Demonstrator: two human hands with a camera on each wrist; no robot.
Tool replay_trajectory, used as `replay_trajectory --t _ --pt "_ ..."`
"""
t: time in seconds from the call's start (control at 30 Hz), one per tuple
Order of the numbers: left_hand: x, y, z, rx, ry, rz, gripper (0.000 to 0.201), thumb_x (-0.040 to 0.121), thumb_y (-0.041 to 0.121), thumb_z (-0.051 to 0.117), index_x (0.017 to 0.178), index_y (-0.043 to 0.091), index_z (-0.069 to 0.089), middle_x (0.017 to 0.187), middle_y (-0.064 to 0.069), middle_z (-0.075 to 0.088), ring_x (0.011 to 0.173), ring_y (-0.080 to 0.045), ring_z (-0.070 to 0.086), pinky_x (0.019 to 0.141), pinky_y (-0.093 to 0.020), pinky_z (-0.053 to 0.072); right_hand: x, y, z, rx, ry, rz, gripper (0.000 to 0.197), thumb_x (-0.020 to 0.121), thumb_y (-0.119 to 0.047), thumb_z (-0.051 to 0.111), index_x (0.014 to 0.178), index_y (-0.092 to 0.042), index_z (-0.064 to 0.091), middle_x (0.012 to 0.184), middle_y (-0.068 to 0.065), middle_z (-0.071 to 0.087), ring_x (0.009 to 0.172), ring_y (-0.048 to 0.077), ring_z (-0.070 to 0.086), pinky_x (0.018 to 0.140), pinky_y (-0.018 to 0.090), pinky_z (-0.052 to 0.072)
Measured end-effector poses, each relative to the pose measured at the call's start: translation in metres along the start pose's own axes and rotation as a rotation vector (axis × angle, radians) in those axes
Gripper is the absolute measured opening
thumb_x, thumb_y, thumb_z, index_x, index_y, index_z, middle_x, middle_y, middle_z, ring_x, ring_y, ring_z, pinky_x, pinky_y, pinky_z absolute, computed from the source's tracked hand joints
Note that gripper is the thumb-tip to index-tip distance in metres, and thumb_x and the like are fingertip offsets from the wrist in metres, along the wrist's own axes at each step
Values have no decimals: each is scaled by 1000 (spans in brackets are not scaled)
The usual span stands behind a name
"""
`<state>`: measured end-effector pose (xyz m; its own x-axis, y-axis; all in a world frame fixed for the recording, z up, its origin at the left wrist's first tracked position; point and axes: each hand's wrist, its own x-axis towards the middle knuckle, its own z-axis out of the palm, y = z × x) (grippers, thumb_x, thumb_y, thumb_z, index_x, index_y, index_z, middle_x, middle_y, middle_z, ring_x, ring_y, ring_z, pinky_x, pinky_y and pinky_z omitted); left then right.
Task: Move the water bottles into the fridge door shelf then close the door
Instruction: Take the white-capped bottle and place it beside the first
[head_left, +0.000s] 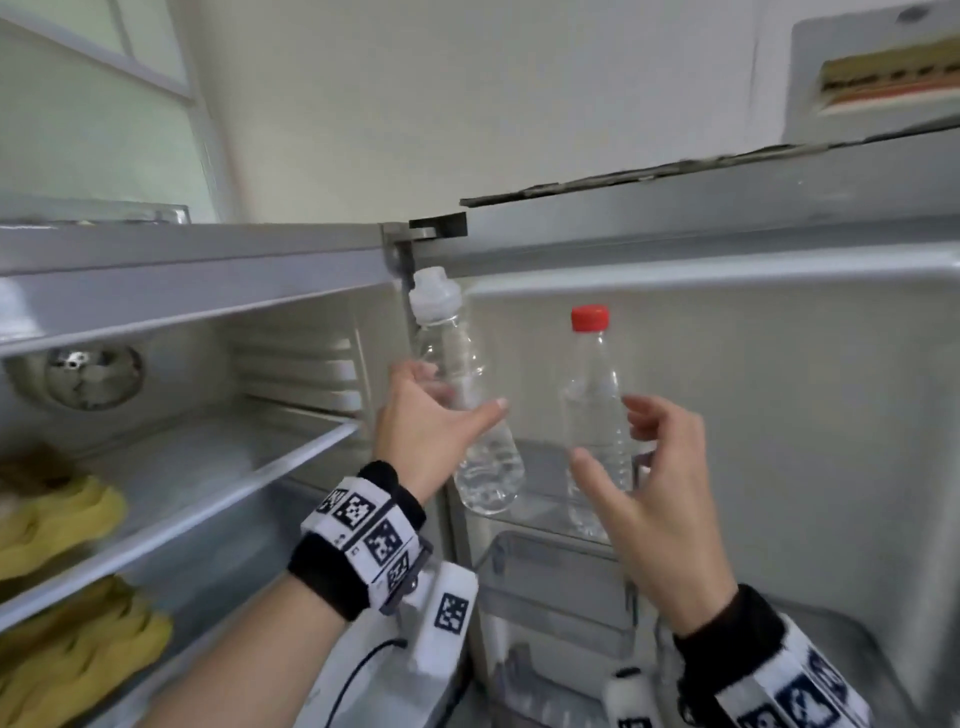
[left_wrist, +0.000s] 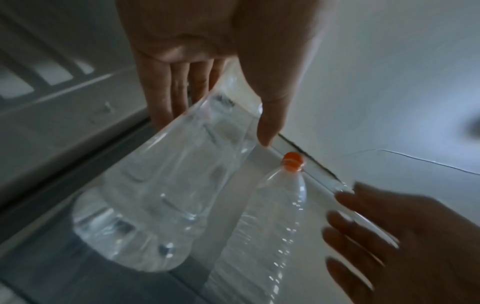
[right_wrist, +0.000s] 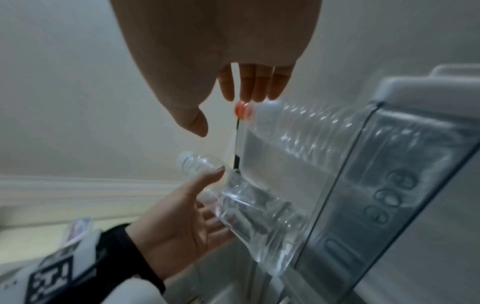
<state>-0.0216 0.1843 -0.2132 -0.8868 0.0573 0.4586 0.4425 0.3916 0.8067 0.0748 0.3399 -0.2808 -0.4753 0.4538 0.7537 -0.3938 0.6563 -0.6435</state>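
Observation:
The fridge door stands open on the right, with a clear door shelf (head_left: 540, 517) (right_wrist: 363, 185) on its inner face. A red-capped water bottle (head_left: 592, 415) (left_wrist: 280, 205) (right_wrist: 306, 131) stands upright in that shelf. My right hand (head_left: 613, 436) (right_wrist: 228, 115) hovers around it, thumb and fingers spread and relaxed, gripping nothing. My left hand (head_left: 457, 400) (left_wrist: 215, 127) holds a white-capped water bottle (head_left: 467, 374) (left_wrist: 161, 195) (right_wrist: 249, 209) between thumb and fingers. This bottle tilts left, its base at the shelf's left end, near the hinge.
Yellow bananas (head_left: 57, 519) lie on the fridge's inner shelves at left, with more (head_left: 78, 665) one level down. A glass shelf (head_left: 208, 467) runs above them. A lower door bin (head_left: 550, 587) sits under the bottle shelf.

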Motion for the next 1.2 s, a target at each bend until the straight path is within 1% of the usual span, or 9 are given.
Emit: replay_trajectory --t 0.07,0.17,0.3,0.43,0.63,0.73,0.93,1.07,1.2 --pt "11 -2 13 -16 12 -5 72 61 45 88 115 26 43 100 7 67 91 -13 67 69 -23 45 8 16 -4 -48 -10 111 66 78 -27 77 131 -17 40 117 -5 39 113 13 44 97 25 38" --pt "23 1 27 -24 9 5 75 62 44 87 120 21 44 100 8 65 95 -14 66 72 -23 44 17 33 -2 -82 -95 203 83 77 -34 76 142 -15 29 126 -5 32 126 14 37 108 31 35" --pt "33 7 42 -20 -17 23 83 63 43 87 128 15 43 103 5 67 91 -13 63 67 -18 41 26 46 9 -63 -190 261 94 71 -46 75 145 -23 24 133 -3 45 125 12 45 106 35 41" --pt "39 4 54 -1 -39 34 76 59 44 88 116 24 41 98 9 66 94 -14 66 77 -26 49 28 53 16 -99 -206 225 80 64 -50 73 132 -27 36 120 -10 57 113 13 58 94 40 50" --pt "38 -10 68 -35 -139 2 71 59 42 90 109 26 42 99 8 66 95 -13 67 88 -40 56 29 52 11 -107 -230 180 62 69 -44 76 117 -38 36 111 -14 60 103 7 61 86 30 51" --pt "37 -16 73 -13 -190 0 70 62 40 90 113 25 45 102 9 65 97 -13 66 88 -33 54 29 53 10 -121 -245 178 62 70 -43 76 120 -33 40 109 -14 61 100 5 62 78 22 48" --pt "36 -18 76 0 -215 17 79 66 42 88 129 19 46 112 6 66 95 -11 63 73 -19 45 29 54 11 -151 -233 167 63 72 -42 75 124 -28 43 111 -12 60 101 6 61 81 23 49" --pt "32 -23 75 -34 -302 20 89 71 45 83 143 18 39 125 6 64 107 -10 63 93 -31 52 27 54 11 -152 -214 164 62 73 -40 75 125 -25 44 112 -11 61 102 7 60 80 21 48" --pt "29 -24 75 -59 -356 23 87 79 42 77 149 20 32 123 10 58 115 -10 60 95 -42 55 28 55 13 -158 -210 166 63 73 -41 74 126 -24 44 112 -10 61 103 9 61 84 28 51"
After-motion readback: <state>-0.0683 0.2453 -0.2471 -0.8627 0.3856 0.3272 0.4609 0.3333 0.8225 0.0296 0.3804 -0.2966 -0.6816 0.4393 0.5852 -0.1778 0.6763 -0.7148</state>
